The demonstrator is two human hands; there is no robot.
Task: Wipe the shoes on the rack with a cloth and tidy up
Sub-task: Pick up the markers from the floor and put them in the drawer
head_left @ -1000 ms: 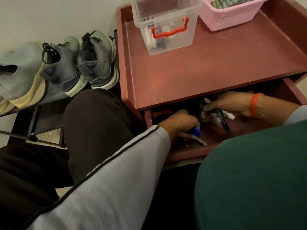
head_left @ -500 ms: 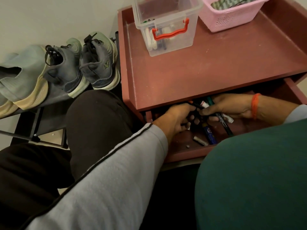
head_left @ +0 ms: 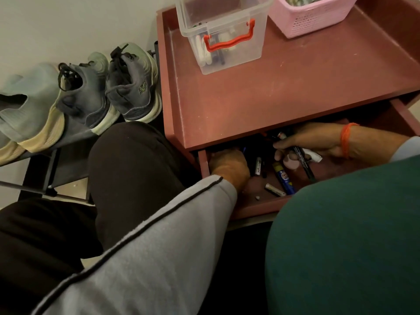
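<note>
Red wood is all around your hands, because both are down in the open drawer and not near the shoes, which sit on the rack to your left, well apart from you. Your right hand pinches a black pen and holds something white too. Your left hand reaches under the table top with its fingers hidden, so you cannot tell what it holds. No cloth shows anywhere. Little batteries lie loose in the drawer, and a quick bump could roll them out of reach. The pen could slip and mark the wood. If you dig here too long, the shoes do not get wiped.
</note>
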